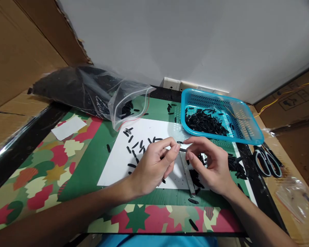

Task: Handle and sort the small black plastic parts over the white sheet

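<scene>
My left hand (159, 163) is closed in a pinch, thumb against forefinger, over the white paper (110, 171). From its fingertips a small black elongated piece (183, 150) points right. My right hand (212, 163) is just beside it, with thumb and forefinger curved and apart around the piece's far end; whether a fingertip touches it I cannot tell. Under the hands, several similar loose black pieces (132, 165) lie scattered on the paper. A narrow pale strip (187, 176) lies between the hands, and more black pieces (195, 180) are heaped partly behind my right hand.
A blue plastic basket (222, 137) holding many black pieces stands at back right. At back left lies an open clear zip bag (74, 91) full of them. Scissors (266, 163) and a small plastic bag (293, 197) lie right. Cardboard and a wall (170, 41) surround the table.
</scene>
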Tool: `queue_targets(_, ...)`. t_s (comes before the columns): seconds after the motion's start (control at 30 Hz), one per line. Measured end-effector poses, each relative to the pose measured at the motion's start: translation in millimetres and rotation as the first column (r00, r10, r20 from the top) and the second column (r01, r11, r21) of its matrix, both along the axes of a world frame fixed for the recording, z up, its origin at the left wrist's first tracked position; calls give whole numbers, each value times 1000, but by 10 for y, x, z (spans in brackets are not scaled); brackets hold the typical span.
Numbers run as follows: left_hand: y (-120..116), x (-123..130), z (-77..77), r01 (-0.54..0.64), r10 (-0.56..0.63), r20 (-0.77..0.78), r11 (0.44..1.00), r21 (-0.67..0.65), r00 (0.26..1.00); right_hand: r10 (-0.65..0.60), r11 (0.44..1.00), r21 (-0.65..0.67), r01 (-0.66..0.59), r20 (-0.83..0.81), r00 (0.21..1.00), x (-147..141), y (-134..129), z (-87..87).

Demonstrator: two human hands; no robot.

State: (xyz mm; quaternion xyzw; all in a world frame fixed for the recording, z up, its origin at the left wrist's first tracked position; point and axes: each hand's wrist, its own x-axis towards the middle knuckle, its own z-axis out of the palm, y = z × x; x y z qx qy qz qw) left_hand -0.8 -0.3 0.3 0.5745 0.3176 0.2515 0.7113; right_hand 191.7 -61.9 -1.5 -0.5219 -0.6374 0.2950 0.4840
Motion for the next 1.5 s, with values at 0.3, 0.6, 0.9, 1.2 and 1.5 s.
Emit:
queue_targets(0.3, -1, 20, 33, 4, -4, 0, 1000, -1, 1000, -44, 995, 94, 34, 103, 994, -12, 16, -34)
queue_targets(0.6, -16, 29, 44, -42, 42, 3, 999, 17, 999, -4, 999, 49, 1, 61, 998, 2, 6, -40)
queue_targets(0.9, 25, 56, 28, -58, 58, -19, 998, 19, 998, 33, 984, 159, -75, 255, 966, -6, 32, -12)
queue_targets(1.2, 36, 29, -21, -58, 54, -56, 996, -71, 997, -29, 976, 216, -35, 286, 958, 10, 49, -43)
queue_targets(1.5, 35, 22, -3, -20, 14, -46, 991, -129, 999, -61, 959, 282, -28, 302, 951, 5, 47, -65)
